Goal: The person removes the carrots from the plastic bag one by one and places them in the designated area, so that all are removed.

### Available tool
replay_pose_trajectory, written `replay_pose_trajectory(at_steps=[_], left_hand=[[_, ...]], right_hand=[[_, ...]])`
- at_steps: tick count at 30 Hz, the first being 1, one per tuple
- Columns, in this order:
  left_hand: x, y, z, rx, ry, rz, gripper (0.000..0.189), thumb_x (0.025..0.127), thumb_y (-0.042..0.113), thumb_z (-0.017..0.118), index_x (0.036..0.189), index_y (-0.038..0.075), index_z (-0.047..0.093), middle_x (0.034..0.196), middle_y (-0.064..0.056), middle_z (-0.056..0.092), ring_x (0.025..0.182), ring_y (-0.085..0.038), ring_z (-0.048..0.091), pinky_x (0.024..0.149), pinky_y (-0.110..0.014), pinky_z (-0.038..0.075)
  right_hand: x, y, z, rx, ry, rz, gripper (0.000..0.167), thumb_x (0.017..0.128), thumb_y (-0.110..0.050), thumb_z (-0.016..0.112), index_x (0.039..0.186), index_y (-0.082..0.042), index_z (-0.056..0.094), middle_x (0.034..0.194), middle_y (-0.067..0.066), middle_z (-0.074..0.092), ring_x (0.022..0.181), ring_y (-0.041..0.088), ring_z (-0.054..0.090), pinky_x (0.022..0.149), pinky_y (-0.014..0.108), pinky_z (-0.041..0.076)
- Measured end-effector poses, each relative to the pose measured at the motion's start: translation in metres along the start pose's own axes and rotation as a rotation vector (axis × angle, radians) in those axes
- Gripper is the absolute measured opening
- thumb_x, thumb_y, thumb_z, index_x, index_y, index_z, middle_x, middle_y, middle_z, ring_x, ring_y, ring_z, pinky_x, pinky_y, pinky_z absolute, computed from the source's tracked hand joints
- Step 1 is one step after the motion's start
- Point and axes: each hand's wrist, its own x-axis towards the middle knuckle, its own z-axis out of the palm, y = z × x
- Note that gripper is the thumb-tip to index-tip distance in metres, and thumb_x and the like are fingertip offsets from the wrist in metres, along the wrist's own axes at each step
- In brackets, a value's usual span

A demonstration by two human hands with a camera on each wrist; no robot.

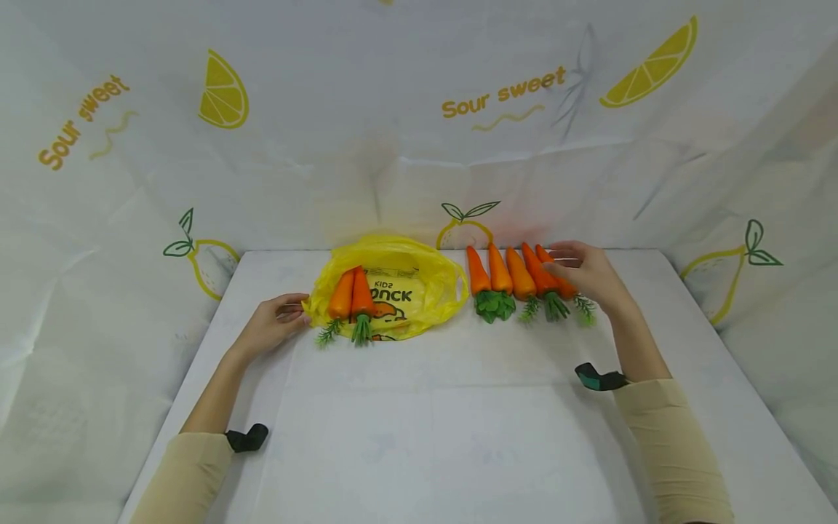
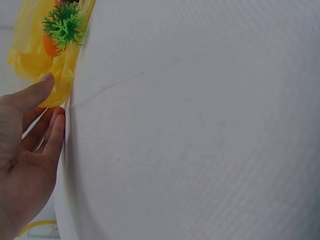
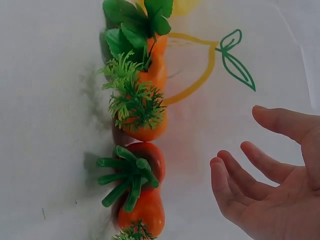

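Observation:
My left hand [image 1: 270,325] is at the left edge of a yellow plastic bag [image 1: 435,280] and pinches its rim, thumb on top and fingers beneath. In the left wrist view the thumb of the left hand [image 2: 30,145] presses on the yellow film. Two carrots [image 1: 362,292] lie in the bag's mouth with their green tops sticking out toward me. Over the right end of a row of several carrots [image 1: 520,275] hovers my right hand [image 1: 592,273]. Seen from the right wrist, the right hand [image 3: 270,175] has spread, loosely bent fingers, apart from the carrots, and holds nothing.
Carrots in the row lie side by side, leafy tops [image 1: 494,306] toward me, right of the bag. A white cloth with printed lemons [image 1: 223,91] hangs behind the white table [image 1: 419,437] and at both sides. Dark wrist-camera mounts [image 1: 247,438] sit on both forearms.

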Motion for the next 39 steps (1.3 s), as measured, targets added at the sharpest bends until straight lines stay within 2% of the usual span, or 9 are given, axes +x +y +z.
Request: replay_pose_trajectory(at_steps=[6,15,19,29,33,39], left_hand=[[0.0,0.001,0.0,-0.004,0.0,-0.005,0.057,0.104,0.016,0.075,0.154,-0.003,0.056,0.15,-0.033,0.061,0.136,-0.048,0.066,0.115,-0.054,0.054],[0.001,0.0,0.001,-0.004,0.01,-0.001,0.055,0.103,0.014,0.075,0.153,-0.003,0.057,0.151,-0.032,0.06,0.136,-0.048,0.066,0.115,-0.055,0.054],[0.001,0.0,0.001,-0.005,0.015,0.003,0.056,0.103,0.013,0.075,0.153,-0.003,0.056,0.152,-0.032,0.059,0.135,-0.049,0.065,0.115,-0.055,0.053],[0.001,0.001,0.002,-0.023,0.013,-0.012,0.057,0.103,0.014,0.076,0.154,-0.002,0.056,0.154,-0.03,0.059,0.137,-0.048,0.065,0.116,-0.055,0.054],[0.001,0.002,0.001,-0.019,0.006,-0.014,0.057,0.103,0.014,0.075,0.154,-0.001,0.056,0.154,-0.031,0.058,0.137,-0.048,0.065,0.117,-0.056,0.053],[0.001,0.0,0.001,-0.023,0.001,-0.018,0.056,0.104,0.014,0.075,0.154,-0.002,0.055,0.155,-0.032,0.057,0.137,-0.048,0.064,0.118,-0.057,0.052]], right_hand=[[0.0,-0.012,0.009,0.019,-0.016,-0.05,0.062,0.108,-0.029,0.067,0.158,0.002,0.049,0.162,0.03,0.051,0.145,0.053,0.053,0.119,0.067,0.051],[0.004,-0.04,0.03,0.042,-0.064,-0.203,0.058,0.106,-0.02,0.07,0.154,0.007,0.051,0.155,0.032,0.057,0.139,0.051,0.059,0.118,0.066,0.052],[0.008,-0.053,0.042,0.072,-0.087,-0.234,0.054,0.105,-0.016,0.07,0.152,0.007,0.054,0.154,0.031,0.058,0.138,0.05,0.061,0.119,0.065,0.052],[0.013,-0.084,0.074,0.086,-0.15,-0.29,0.049,0.104,-0.021,0.074,0.146,0.0,0.063,0.146,0.025,0.066,0.134,0.045,0.065,0.111,0.06,0.06],[0.015,-0.093,0.087,0.075,-0.169,-0.323,0.05,0.102,-0.021,0.076,0.145,0.001,0.063,0.144,0.026,0.068,0.13,0.045,0.068,0.107,0.057,0.063],[0.018,-0.104,0.104,0.086,-0.189,-0.373,0.05,0.101,-0.016,0.077,0.145,0.005,0.062,0.141,0.029,0.067,0.127,0.044,0.07,0.11,0.059,0.061]])
